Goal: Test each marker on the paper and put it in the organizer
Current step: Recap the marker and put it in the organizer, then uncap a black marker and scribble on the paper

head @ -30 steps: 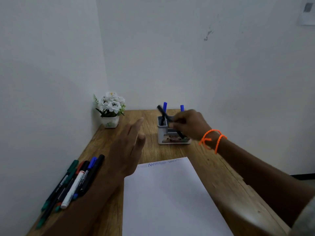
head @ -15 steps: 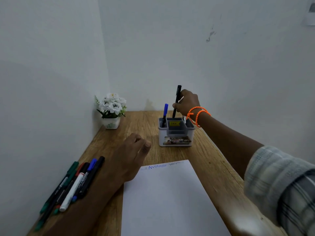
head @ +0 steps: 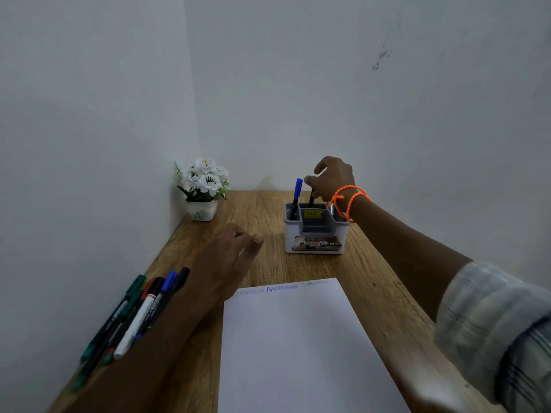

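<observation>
Black marker [head: 311,200] is being lowered into the organizer [head: 316,231] beside a blue one [head: 296,196], right hand [head: 332,178] fingers pinching it, left hand [head: 229,260] spread; roughly seven untested markers [head: 134,314] remain left of the organizer.

We see two bare forearms. The right hand [head: 334,180] wears at its wrist a thin orange cord bracelet [head: 350,201], looped two times, with a small knot. At about 4 o'clock in the view, the right arm has a rolled-up sleeve [head: 492,329] of pale checked cloth with darker stripes. The left hand [head: 229,260] and its forearm wear nothing.
</observation>
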